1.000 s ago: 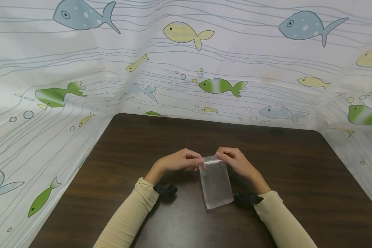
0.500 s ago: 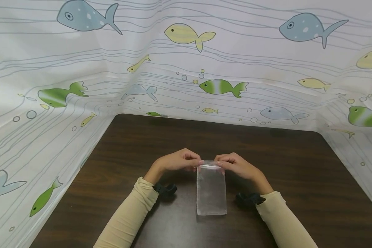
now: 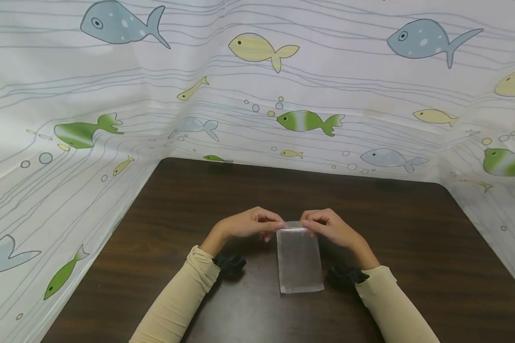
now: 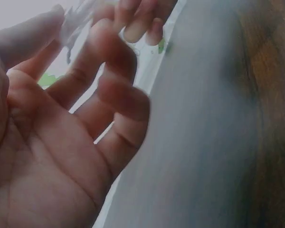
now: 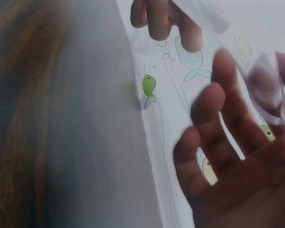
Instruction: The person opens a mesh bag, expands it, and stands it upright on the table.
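A small clear zip bag (image 3: 299,262) hangs between both hands in the head view, its zip strip at the top and its body pointing toward the person. My left hand (image 3: 251,223) pinches the top left corner between thumb and index finger. At the top right corner, my right hand (image 3: 331,226) pinches the bag by the zip the same way. In the left wrist view, the left hand's other fingers (image 4: 126,102) curl loosely below the pinch. The right wrist view shows the bag's clear plastic (image 5: 266,88) at the right hand's thumb and index finger.
Under the hands lies a dark brown wooden table (image 3: 189,190). A white sheet printed with fish (image 3: 347,71) stands around its back and sides. Each wrist wears a black strap mount (image 3: 230,265), and both sleeves (image 3: 182,290) are cream.
The bag swung from tilted to nearly straight, then shifted slightly right. The right hand dipped with it and moved a little outward along the top edge. Both hands keep their pinch.
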`<action>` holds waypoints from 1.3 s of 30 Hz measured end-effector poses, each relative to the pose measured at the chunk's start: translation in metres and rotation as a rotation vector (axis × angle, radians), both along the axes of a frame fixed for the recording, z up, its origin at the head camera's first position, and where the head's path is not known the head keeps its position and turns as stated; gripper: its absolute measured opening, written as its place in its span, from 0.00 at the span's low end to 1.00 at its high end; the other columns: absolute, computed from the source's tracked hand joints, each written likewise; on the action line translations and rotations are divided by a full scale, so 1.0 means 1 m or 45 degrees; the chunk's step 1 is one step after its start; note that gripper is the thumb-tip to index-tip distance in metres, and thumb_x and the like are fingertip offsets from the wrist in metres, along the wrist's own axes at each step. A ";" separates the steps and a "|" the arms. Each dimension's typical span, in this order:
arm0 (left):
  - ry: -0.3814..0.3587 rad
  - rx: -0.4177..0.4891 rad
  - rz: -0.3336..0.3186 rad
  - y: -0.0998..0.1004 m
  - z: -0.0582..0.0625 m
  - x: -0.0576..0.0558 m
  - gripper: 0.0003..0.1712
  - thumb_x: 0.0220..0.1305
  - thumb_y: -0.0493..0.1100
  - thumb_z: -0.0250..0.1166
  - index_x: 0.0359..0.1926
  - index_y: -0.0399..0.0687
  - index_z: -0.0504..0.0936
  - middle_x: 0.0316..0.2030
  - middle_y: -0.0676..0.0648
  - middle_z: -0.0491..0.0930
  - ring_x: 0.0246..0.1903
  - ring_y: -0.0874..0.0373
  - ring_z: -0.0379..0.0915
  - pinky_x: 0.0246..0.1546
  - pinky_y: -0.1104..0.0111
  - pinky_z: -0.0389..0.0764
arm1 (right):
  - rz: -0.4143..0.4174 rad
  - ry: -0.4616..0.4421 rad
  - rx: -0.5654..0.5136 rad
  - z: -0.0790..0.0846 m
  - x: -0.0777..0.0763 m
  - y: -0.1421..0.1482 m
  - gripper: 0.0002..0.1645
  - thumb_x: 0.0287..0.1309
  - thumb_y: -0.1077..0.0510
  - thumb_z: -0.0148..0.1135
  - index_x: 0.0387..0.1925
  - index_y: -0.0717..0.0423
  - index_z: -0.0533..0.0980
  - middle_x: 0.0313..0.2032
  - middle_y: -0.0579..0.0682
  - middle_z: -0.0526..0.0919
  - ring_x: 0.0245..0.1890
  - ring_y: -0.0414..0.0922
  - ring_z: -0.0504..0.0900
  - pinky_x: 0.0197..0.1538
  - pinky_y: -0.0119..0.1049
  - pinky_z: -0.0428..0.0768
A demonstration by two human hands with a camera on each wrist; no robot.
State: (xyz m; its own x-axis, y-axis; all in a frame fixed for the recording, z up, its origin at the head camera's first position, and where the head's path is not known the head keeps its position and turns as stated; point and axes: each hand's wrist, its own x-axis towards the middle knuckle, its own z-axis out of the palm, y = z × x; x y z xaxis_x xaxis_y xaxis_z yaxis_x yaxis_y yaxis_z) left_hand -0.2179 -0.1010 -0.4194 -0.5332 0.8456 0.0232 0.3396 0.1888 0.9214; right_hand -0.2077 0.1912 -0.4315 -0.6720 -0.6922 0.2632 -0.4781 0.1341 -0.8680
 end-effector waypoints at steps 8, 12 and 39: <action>-0.036 -0.027 -0.039 0.004 -0.002 0.000 0.18 0.83 0.47 0.51 0.43 0.43 0.83 0.32 0.47 0.80 0.33 0.50 0.80 0.35 0.66 0.80 | -0.055 0.004 -0.016 0.001 0.001 0.000 0.22 0.74 0.68 0.55 0.20 0.54 0.76 0.39 0.49 0.82 0.32 0.41 0.77 0.33 0.35 0.77; -0.050 -0.028 -0.061 0.003 -0.002 0.001 0.18 0.82 0.48 0.52 0.42 0.43 0.84 0.33 0.46 0.81 0.34 0.52 0.81 0.37 0.65 0.82 | 0.029 0.031 -0.020 -0.001 0.000 -0.001 0.23 0.73 0.70 0.54 0.18 0.55 0.72 0.37 0.51 0.82 0.32 0.42 0.77 0.33 0.36 0.77; 0.051 0.072 -0.015 0.006 -0.005 0.000 0.16 0.83 0.45 0.51 0.39 0.45 0.82 0.35 0.51 0.80 0.39 0.42 0.78 0.41 0.63 0.82 | -0.022 0.019 -0.042 -0.003 0.001 -0.003 0.21 0.75 0.69 0.53 0.22 0.53 0.75 0.34 0.51 0.80 0.31 0.41 0.77 0.34 0.35 0.77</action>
